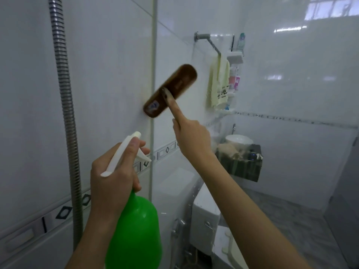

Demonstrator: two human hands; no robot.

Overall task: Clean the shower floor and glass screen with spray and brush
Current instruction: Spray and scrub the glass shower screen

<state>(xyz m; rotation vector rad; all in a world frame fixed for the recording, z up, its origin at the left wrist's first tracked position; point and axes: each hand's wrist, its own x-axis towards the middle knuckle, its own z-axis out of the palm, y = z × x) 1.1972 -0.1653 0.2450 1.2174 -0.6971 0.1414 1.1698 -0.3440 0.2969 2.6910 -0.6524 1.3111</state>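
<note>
My right hand point(191, 138) grips the handle of a brown scrubbing brush point(171, 90). The brush head lies tilted against the glass screen point(194, 26), close to the screen's vertical edge point(153, 74), at about chest height. Lower left, my left hand point(114, 171) holds the neck of a green spray bottle point(136, 230) with a white trigger head point(124, 152); the nozzle points up toward the wall. One finger lies over the trigger. The shower floor is hidden from view.
A ribbed metal shower hose point(66, 113) hangs down the tiled wall at left. Seen through the glass: a towel point(218, 82) on a rail, a corner rack of bottles point(235, 78), a dark counter point(242, 164) with a white bowl, and a toilet cistern point(206, 220).
</note>
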